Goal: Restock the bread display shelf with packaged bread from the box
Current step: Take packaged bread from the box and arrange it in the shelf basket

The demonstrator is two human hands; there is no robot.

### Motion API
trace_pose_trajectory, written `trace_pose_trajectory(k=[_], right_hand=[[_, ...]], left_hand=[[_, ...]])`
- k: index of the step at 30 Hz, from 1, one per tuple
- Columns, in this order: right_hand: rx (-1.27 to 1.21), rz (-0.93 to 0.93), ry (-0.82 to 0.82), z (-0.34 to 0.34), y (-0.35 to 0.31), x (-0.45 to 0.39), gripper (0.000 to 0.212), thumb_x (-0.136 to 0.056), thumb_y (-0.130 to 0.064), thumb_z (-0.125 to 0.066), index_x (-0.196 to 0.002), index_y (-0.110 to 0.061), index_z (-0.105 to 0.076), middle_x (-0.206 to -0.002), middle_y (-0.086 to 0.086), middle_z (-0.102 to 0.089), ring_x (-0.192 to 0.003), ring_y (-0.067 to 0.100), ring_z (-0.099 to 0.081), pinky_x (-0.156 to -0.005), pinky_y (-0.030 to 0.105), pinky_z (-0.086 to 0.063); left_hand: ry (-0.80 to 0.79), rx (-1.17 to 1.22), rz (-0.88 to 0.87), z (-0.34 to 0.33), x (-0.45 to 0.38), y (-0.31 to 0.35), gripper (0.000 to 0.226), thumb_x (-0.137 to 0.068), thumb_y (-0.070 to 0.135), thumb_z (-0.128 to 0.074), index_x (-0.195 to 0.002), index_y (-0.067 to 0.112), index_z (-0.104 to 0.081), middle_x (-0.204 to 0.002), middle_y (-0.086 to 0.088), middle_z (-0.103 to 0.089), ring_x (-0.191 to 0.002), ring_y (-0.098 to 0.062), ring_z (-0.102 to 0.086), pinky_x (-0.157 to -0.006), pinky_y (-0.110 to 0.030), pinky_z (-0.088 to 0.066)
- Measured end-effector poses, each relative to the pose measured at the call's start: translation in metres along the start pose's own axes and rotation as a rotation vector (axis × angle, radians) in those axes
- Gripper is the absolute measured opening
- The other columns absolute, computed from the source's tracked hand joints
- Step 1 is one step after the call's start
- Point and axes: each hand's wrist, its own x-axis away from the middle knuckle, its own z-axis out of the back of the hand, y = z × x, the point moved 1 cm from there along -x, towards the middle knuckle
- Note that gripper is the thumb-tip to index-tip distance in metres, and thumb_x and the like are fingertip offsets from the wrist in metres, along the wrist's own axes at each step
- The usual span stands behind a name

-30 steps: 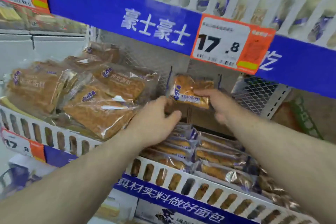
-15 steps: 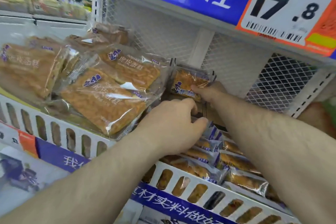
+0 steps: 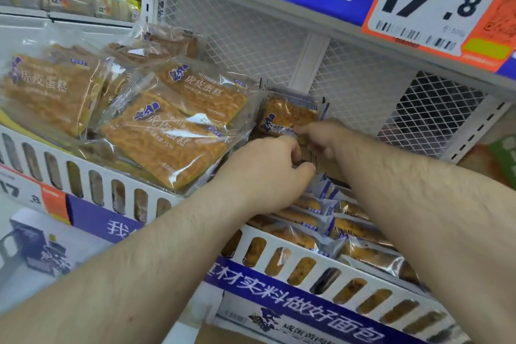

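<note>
Tag (image 3: 441, 0) "17.8" | right grip (image 3: 321, 134) pinches bread pack (image 3: 290, 113) | left grip (image 3: 268, 173) curled, contents unclear

Large packs (image 3: 167, 137) left of small packs (image 3: 321, 229)

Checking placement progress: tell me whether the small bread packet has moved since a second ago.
Yes. The small bread packet moved left, closer to the large cake packs.

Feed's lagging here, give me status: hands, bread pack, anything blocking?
Right hand pinches small bread pack, upright at shelf back. Left hand curled just below, grip unclear. Large cake packs crowd the left side.
</note>
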Motion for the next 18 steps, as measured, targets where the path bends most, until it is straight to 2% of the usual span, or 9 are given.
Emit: trace_pose_trajectory(k=[3,5,9,12,13,15,18], right_hand=[[-0.05,-0.015,-0.022,0.009,0.001,0.021,0.021,-0.089,-0.029,-0.071,-0.105,-0.017,-0.065,-0.091,0.001,-0.062,-0.074,0.014,-0.054,-0.061,0.026,-0.047],[-0.059,-0.003,-0.023,0.016,0.001,0.04,0.017,-0.09,-0.027,-0.07,-0.102,-0.017,-0.066,-0.088,0.002,-0.063,-0.07,0.014,-0.054,-0.06,0.027,-0.047],[-0.072,0.08,0.053,0.024,-0.002,0.088,0.015,-0.082,-0.022,-0.069,-0.095,-0.015,-0.069,-0.091,0.005,-0.07,-0.083,0.02,-0.067,-0.077,0.037,-0.06],[-0.06,0.267,0.219,0.037,0.004,0.149,0.008,-0.081,-0.02,-0.065,-0.089,-0.021,-0.068,-0.087,-0.003,-0.068,-0.087,0.017,-0.065,-0.079,0.033,-0.056],[-0.08,0.353,0.256,0.043,0.009,0.177,0.005,-0.083,-0.02,-0.065,-0.084,-0.024,-0.067,-0.081,-0.007,-0.066,-0.081,0.011,-0.063,-0.075,0.028,-0.052],[-0.147,0.515,0.292,0.052,0.027,0.236,0.015,-0.085,-0.017,-0.066,-0.076,-0.029,-0.063,-0.066,-0.013,-0.059,-0.064,0.0,-0.054,-0.063,0.017,-0.044],[-0.302,0.672,0.252,0.047,0.069,0.305,0.026,-0.087,-0.008,-0.066,-0.072,-0.029,-0.059,-0.058,-0.011,-0.056,-0.055,0.002,-0.052,-0.056,0.014,-0.041]], left_hand=[[0.065,0.035,0.008,0.004,0.004,0.007,0.023,-0.094,0.039,-0.056,-0.114,0.026,-0.059,-0.099,0.01,-0.064,-0.09,-0.01,-0.061,-0.078,-0.03,-0.053],[0.15,0.074,-0.025,0.007,0.011,0.016,0.028,-0.094,0.032,-0.059,-0.121,0.026,-0.057,-0.101,0.012,-0.062,-0.092,-0.008,-0.06,-0.075,-0.025,-0.05],[0.239,0.251,-0.099,0.009,0.04,0.041,0.029,-0.09,0.022,-0.063,-0.117,0.029,-0.054,-0.093,0.014,-0.061,-0.087,-0.001,-0.059,-0.077,-0.024,-0.052],[0.205,0.287,-0.066,0.003,0.073,0.051,0.025,-0.088,0.018,-0.063,-0.108,0.03,-0.054,-0.09,0.011,-0.061,-0.08,-0.003,-0.058,-0.071,-0.025,-0.05],[0.19,0.281,-0.05,0.002,0.086,0.053,0.022,-0.087,0.018,-0.063,-0.104,0.028,-0.053,-0.089,0.011,-0.061,-0.078,-0.004,-0.058,-0.069,-0.026,-0.048],[0.144,0.235,-0.013,-0.001,0.112,0.055,0.016,-0.086,0.017,-0.063,-0.096,0.026,-0.053,-0.085,0.011,-0.061,-0.076,-0.007,-0.058,-0.066,-0.025,-0.046],[-0.094,0.092,0.016,-0.008,0.151,0.054,0.016,-0.084,0.019,-0.064,-0.095,0.026,-0.055,-0.086,0.011,-0.061,-0.079,-0.008,-0.059,-0.068,-0.028,-0.048]])
